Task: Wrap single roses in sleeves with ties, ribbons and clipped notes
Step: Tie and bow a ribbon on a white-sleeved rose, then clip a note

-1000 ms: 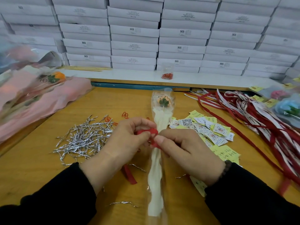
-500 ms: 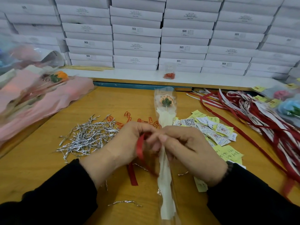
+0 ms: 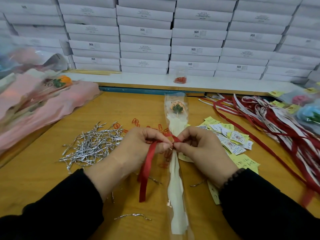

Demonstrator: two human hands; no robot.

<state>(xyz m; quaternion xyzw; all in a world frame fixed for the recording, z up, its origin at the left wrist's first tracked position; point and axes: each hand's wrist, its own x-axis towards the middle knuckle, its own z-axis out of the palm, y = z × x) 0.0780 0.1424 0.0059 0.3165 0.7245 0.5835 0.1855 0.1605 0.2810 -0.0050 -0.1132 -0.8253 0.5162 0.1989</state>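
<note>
"SGS" on stacked white boxes [image 3: 145, 31] (smaller print illegible)

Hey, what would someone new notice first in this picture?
Mid-table, the left hand and right hand pinch a red ribbon around a sleeved rose. Silver twist ties lie heaped at left, and white boxes are stacked wall-like behind.

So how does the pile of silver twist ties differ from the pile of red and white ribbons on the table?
The pile of silver twist ties lies left of the left hand; the pile of red and white ribbons lies at the far right. The ties are short, shiny and crinkled; the ribbons are long, flat and matte. The ties are one colour; the ribbons mix plain red with printed white. Both are loose heaps on the wooden table.
</note>
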